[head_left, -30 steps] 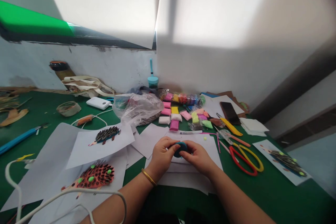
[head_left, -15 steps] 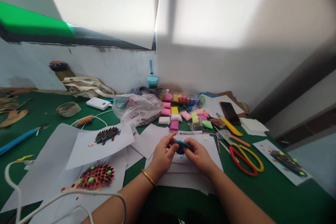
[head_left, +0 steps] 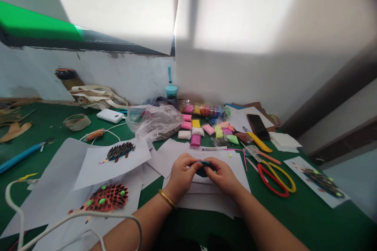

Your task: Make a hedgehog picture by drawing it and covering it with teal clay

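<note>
A flattened dark-blue piece of modelling clay (head_left: 202,171) is pinched between both hands above a stack of white paper (head_left: 206,200). My left hand (head_left: 183,172) grips its left edge with thumb and fingers; a gold bangle circles that wrist. On the other edge, my right hand (head_left: 221,173) presses with its thumb and curled fingers, which hide part of the clay. Just beyond the hands lie a white pen (head_left: 214,148) and a tiny yellow-green clay ball (head_left: 230,155).
Several coloured clay packets (head_left: 195,140) sit behind the paper. Red-and-yellow scissors (head_left: 273,178), a yellow utility knife (head_left: 259,142) and a phone (head_left: 258,126) lie right. Hedgehog pictures (head_left: 107,200) and a white cable (head_left: 88,215) occupy the left. A plastic bag (head_left: 156,119) rests behind.
Both hands have shifted slightly, and the blue clay has tilted so that more of its lower face hangs below the fingers. Everything else on the table stays put.
</note>
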A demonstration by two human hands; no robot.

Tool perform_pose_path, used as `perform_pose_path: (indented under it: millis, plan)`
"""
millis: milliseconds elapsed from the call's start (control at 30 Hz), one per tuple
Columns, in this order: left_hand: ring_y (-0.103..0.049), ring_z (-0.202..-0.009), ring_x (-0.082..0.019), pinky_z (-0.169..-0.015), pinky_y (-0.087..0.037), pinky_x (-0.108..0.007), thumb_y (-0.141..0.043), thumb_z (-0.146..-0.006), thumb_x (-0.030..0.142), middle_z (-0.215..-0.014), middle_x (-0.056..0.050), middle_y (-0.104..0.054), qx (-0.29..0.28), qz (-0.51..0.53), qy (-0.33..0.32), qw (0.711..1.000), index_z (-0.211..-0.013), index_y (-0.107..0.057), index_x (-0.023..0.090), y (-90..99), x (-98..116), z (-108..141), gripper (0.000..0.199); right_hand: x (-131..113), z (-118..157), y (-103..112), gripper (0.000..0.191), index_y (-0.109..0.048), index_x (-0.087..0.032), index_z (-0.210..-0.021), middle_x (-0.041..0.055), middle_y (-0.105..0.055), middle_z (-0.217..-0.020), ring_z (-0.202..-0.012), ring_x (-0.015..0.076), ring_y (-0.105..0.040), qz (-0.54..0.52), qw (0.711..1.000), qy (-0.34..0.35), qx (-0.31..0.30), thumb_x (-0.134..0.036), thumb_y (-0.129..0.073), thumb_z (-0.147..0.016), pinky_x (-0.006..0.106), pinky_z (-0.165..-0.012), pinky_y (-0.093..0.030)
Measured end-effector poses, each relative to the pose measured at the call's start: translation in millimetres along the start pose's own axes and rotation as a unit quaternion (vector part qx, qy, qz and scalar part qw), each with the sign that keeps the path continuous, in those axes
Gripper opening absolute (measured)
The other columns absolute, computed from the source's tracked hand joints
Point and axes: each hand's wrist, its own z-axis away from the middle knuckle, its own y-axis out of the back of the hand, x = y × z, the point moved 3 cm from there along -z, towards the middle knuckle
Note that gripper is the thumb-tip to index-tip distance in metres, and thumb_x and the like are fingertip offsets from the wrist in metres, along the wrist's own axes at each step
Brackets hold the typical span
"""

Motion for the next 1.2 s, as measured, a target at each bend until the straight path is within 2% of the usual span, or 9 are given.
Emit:
perform_pose_path:
  millis: [200,400,533,600,700,800,967,1100,1200]
  plan:
    - [-0.062,-0.088,-0.021,-0.081,-0.050,-0.034,-0.055,-0.093,0.037,-0.095,-0.006,-0.068,-0.011,0.010,0.012,1.000,-0.116,-0.069,0.022,0.4,-2.6,-0.1,0.030,2.8,-0.4,0.9,0.019,-0.068,-0.019,-0.095,0.0038,-0.069,-0.088,-0.079,0.0188,-0.062,0.000,1.000,-0.019,0.005,-0.033,-0.062,-0.083,0.030,-0.071,-0.048]
    - [-0.062,-0.082,-0.020,-0.078,-0.049,-0.032,-0.062,-0.089,0.034,-0.081,-0.005,-0.065,-0.004,0.002,0.010,1.000,-0.088,-0.076,0.020,0.2,0.0,-0.1,0.020,-1.2,-0.1,1.5,0.025,-0.069,-0.020,-0.100,0.0040,-0.069,-0.090,-0.076,0.0176,-0.058,0.036,0.999,0.017,0.002,-0.038,-0.064,-0.083,0.028,-0.068,-0.045]
    - [-0.063,-0.090,-0.021,-0.084,-0.049,-0.035,-0.046,-0.097,0.038,-0.095,-0.008,-0.068,-0.010,0.024,0.022,0.999,-0.117,-0.068,0.019,-0.3,-2.0,1.1,0.035,1.2,-0.7,0.9,0.022,-0.068,-0.019,-0.094,0.0023,-0.068,-0.083,-0.072,0.0171,-0.056,0.041,0.999,-0.018,0.003,-0.035,-0.065,-0.080,0.028,-0.064,-0.043]
    - [-0.062,-0.087,-0.020,-0.082,-0.050,-0.034,-0.051,-0.095,0.039,-0.096,-0.007,-0.067,-0.020,0.028,0.021,0.999,-0.128,-0.061,0.021,-1.9,-3.5,1.6,0.039,1.9,-0.6,0.5,0.016,-0.067,-0.019,-0.089,0.0016,-0.067,-0.079,-0.070,0.0170,-0.056,0.041,0.999,-0.032,0.016,-0.032,-0.061,-0.082,0.028,-0.064,-0.043]
    - [-0.061,-0.084,-0.019,-0.079,-0.049,-0.032,-0.066,-0.086,0.033,-0.089,-0.004,-0.065,-0.035,0.011,0.008,0.999,-0.106,-0.072,0.023,-4.4,-3.9,1.5,0.023,1.5,-0.3,-1.2,0.014,-0.067,-0.019,-0.088,0.0017,-0.067,-0.079,-0.071,0.0171,-0.057,0.040,0.999,-0.028,0.013,-0.029,-0.060,-0.082,0.028,-0.065,-0.044]
    - [-0.062,-0.083,-0.020,-0.079,-0.049,-0.031,-0.065,-0.086,0.030,-0.081,-0.003,-0.066,-0.021,0.008,0.028,0.999,-0.084,-0.074,0.020,-4.5,-5.1,1.1,0.013,1.6,-0.5,-0.6,0.016,-0.067,-0.018,-0.091,0.0033,-0.069,-0.083,-0.076,0.0191,-0.061,0.004,1.000,-0.029,0.007,-0.030,-0.060,-0.082,0.030,-0.069,-0.046]
    - [-0.063,-0.090,-0.021,-0.080,-0.051,-0.033,-0.055,-0.092,0.036,-0.101,-0.008,-0.068,-0.018,0.050,0.054,0.997,-0.119,-0.066,0.020,-4.1,-6.6,0.9,0.033,0.5,-1.2,6.3,0.022,-0.067,-0.018,-0.096,0.0051,-0.068,-0.089,-0.083,0.0204,-0.062,-0.011,1.000,-0.011,0.023,-0.035,-0.057,-0.087,0.033,-0.074,-0.047]
    - [-0.061,-0.088,-0.020,-0.081,-0.049,-0.032,-0.063,-0.087,0.031,-0.092,-0.005,-0.065,-0.032,0.035,0.032,0.998,-0.095,-0.075,0.022,-3.7,-3.8,-0.8,0.017,-1.1,0.6,6.9,0.019,-0.067,-0.019,-0.089,0.0044,-0.065,-0.086,-0.082,0.0201,-0.059,0.052,0.998,0.030,0.019,-0.035,-0.057,-0.088,0.031,-0.071,-0.045]
    - [-0.062,-0.084,-0.020,-0.079,-0.049,-0.032,-0.063,-0.086,0.028,-0.083,-0.004,-0.066,-0.034,0.060,0.053,0.996,-0.087,-0.076,0.020,-3.7,-3.8,-0.6,0.015,1.5,1.8,5.2,0.022,-0.065,-0.019,-0.096,0.0044,-0.065,-0.090,-0.083,0.0198,-0.060,0.007,1.000,0.021,0.005,-0.038,-0.056,-0.089,0.031,-0.072,-0.046]
